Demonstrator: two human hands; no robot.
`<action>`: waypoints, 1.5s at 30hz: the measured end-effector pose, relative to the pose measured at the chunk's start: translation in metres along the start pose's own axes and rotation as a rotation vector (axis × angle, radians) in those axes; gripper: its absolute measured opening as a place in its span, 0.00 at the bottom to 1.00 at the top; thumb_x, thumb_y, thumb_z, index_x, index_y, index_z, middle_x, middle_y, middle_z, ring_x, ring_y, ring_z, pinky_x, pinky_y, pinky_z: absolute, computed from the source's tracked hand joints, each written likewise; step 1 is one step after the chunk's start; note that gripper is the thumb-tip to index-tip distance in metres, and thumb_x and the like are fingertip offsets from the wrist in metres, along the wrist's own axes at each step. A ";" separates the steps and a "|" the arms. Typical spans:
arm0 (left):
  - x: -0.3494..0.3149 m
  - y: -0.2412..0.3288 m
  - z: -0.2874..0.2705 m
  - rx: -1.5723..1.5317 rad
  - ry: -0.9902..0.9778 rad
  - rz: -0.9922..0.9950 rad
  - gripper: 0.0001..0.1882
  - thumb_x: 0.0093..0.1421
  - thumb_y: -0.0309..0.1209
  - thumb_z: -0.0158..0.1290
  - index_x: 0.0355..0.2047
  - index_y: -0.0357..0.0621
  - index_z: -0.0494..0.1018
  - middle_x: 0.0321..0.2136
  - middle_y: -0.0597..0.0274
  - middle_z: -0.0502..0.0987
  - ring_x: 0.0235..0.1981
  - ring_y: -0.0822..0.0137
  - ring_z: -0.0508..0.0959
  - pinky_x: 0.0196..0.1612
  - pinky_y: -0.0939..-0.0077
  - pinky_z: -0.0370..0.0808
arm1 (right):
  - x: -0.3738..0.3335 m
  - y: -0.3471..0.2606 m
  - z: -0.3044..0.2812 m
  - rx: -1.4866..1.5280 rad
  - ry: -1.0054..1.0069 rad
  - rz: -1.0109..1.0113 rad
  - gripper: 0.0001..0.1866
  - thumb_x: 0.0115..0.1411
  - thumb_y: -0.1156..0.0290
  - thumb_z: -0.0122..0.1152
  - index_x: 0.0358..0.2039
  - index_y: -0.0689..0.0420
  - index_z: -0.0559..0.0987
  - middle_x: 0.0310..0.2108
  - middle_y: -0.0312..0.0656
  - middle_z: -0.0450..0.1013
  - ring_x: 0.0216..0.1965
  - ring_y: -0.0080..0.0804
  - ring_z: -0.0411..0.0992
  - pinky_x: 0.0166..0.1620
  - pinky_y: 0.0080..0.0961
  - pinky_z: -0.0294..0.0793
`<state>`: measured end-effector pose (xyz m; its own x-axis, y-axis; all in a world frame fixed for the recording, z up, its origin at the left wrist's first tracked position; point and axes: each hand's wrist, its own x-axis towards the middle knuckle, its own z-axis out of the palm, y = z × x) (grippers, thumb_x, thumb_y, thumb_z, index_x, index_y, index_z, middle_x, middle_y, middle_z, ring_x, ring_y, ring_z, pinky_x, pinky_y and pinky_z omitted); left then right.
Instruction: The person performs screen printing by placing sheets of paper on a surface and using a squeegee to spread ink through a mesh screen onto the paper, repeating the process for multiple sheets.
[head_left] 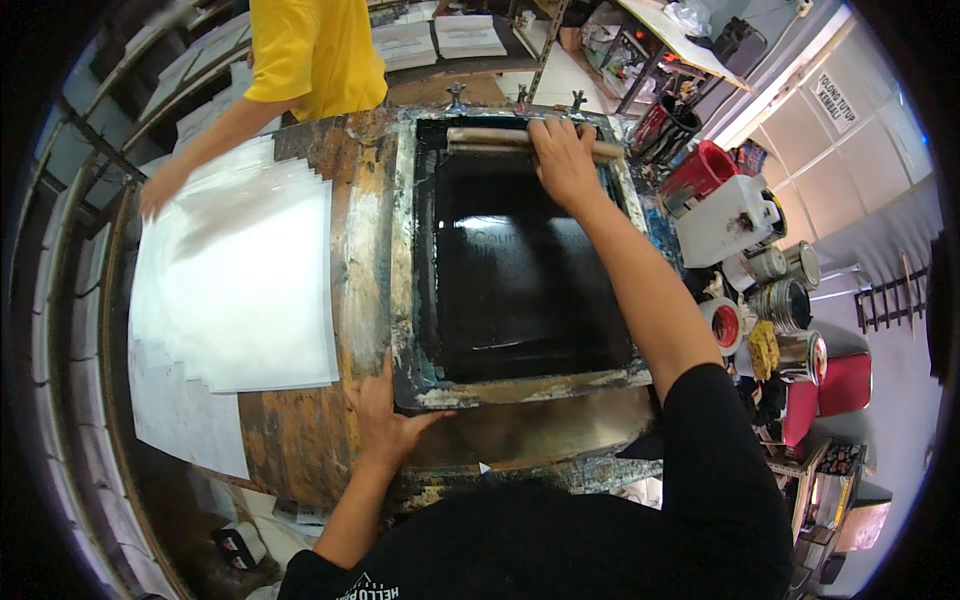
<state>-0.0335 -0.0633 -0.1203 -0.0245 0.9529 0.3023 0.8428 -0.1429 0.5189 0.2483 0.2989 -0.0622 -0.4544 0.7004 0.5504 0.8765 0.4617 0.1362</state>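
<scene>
Fingers (545, 132) of the right hand (566, 168) curl closed; those of the left hand (383, 418) spread, gripping nothing. Between them: the frame (405, 250), its corner apparently steadied by the left; leftward, sheets (260, 290), probably laid clear; under the right, the squeegee (490, 138), held near mid-length, presumably for even pressure.

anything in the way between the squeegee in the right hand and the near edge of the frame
Nothing visible lies on the dark screen between the squeegee and the near edge of the frame. The right forearm hides part of the right side from view. The left hand is at the near left corner, outside the screen.
</scene>
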 end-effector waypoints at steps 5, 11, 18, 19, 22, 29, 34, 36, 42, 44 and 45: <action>0.002 -0.002 0.000 -0.009 0.001 0.025 0.69 0.35 0.65 0.74 0.70 0.31 0.64 0.31 0.65 0.71 0.33 0.63 0.69 0.46 0.62 0.59 | 0.025 0.000 0.043 -0.099 -0.040 -0.018 0.16 0.60 0.74 0.60 0.50 0.51 0.74 0.45 0.38 0.74 0.51 0.39 0.72 0.58 0.56 0.62; 0.001 0.003 -0.005 0.088 -0.045 -0.094 0.65 0.33 0.66 0.74 0.68 0.44 0.71 0.35 0.60 0.68 0.39 0.58 0.68 0.49 0.59 0.58 | -0.012 -0.021 0.017 -0.051 -0.057 -0.008 0.13 0.62 0.74 0.59 0.46 0.50 0.74 0.41 0.35 0.73 0.49 0.37 0.73 0.58 0.58 0.63; 0.006 0.008 -0.005 0.133 -0.060 -0.106 0.63 0.32 0.66 0.74 0.67 0.46 0.73 0.39 0.56 0.67 0.44 0.55 0.66 0.51 0.56 0.58 | -0.049 -0.045 -0.013 -0.113 -0.157 0.021 0.13 0.61 0.74 0.58 0.47 0.50 0.74 0.41 0.36 0.73 0.47 0.37 0.73 0.57 0.54 0.64; 0.006 0.009 -0.005 0.123 -0.050 -0.105 0.62 0.33 0.65 0.74 0.67 0.46 0.73 0.39 0.56 0.67 0.44 0.54 0.67 0.52 0.56 0.58 | -0.061 -0.051 -0.027 -0.061 -0.179 0.029 0.14 0.61 0.74 0.59 0.47 0.50 0.74 0.41 0.36 0.72 0.48 0.38 0.72 0.57 0.54 0.63; 0.003 0.010 -0.006 0.124 -0.029 -0.102 0.61 0.32 0.65 0.74 0.66 0.46 0.74 0.39 0.56 0.67 0.45 0.54 0.67 0.53 0.57 0.59 | -0.107 -0.075 -0.070 -0.038 -0.215 0.011 0.13 0.60 0.75 0.58 0.46 0.51 0.74 0.40 0.38 0.71 0.47 0.39 0.71 0.56 0.53 0.63; -0.002 0.007 0.001 0.070 0.020 -0.094 0.60 0.33 0.65 0.74 0.64 0.46 0.75 0.41 0.57 0.68 0.48 0.54 0.67 0.58 0.54 0.57 | -0.203 -0.128 -0.164 0.042 -0.334 0.029 0.14 0.57 0.76 0.59 0.44 0.52 0.73 0.37 0.38 0.69 0.45 0.40 0.69 0.54 0.50 0.62; 0.000 0.016 -0.007 0.090 0.065 -0.114 0.56 0.32 0.54 0.81 0.63 0.43 0.76 0.45 0.54 0.72 0.49 0.51 0.70 0.58 0.53 0.63 | -0.193 -0.114 -0.163 0.094 -0.371 0.006 0.16 0.56 0.73 0.65 0.45 0.53 0.73 0.39 0.39 0.69 0.46 0.40 0.69 0.54 0.50 0.61; 0.004 0.014 -0.011 -0.121 0.035 -0.118 0.56 0.38 0.48 0.81 0.65 0.36 0.72 0.47 0.53 0.77 0.44 0.57 0.76 0.51 0.58 0.71 | -0.188 -0.124 -0.199 0.173 -0.315 0.029 0.21 0.56 0.63 0.70 0.46 0.55 0.74 0.41 0.42 0.70 0.48 0.42 0.69 0.56 0.52 0.59; 0.035 0.064 -0.040 -0.897 0.158 -0.157 0.51 0.52 0.27 0.76 0.71 0.25 0.59 0.54 0.49 0.79 0.51 0.67 0.80 0.54 0.73 0.78 | -0.172 -0.132 -0.249 0.127 -0.172 0.118 0.25 0.53 0.54 0.73 0.45 0.54 0.76 0.42 0.43 0.69 0.50 0.42 0.68 0.59 0.54 0.57; 0.055 0.082 -0.060 -0.825 0.265 -0.134 0.51 0.54 0.28 0.75 0.71 0.25 0.59 0.53 0.50 0.80 0.50 0.67 0.80 0.53 0.75 0.78 | -0.142 -0.115 -0.253 0.059 0.037 0.060 0.25 0.49 0.53 0.74 0.43 0.51 0.77 0.39 0.40 0.70 0.46 0.42 0.70 0.55 0.52 0.59; 0.070 0.095 -0.072 -0.977 0.246 -0.141 0.52 0.55 0.29 0.75 0.72 0.26 0.56 0.55 0.50 0.78 0.50 0.68 0.79 0.51 0.74 0.78 | -0.121 -0.102 -0.261 0.047 0.140 0.033 0.24 0.49 0.52 0.73 0.42 0.51 0.76 0.36 0.39 0.71 0.43 0.42 0.71 0.54 0.51 0.60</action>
<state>0.0061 -0.0290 0.0078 -0.2929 0.9122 0.2866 0.0180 -0.2944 0.9555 0.2553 0.0251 0.0718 -0.3962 0.6340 0.6642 0.8807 0.4669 0.0797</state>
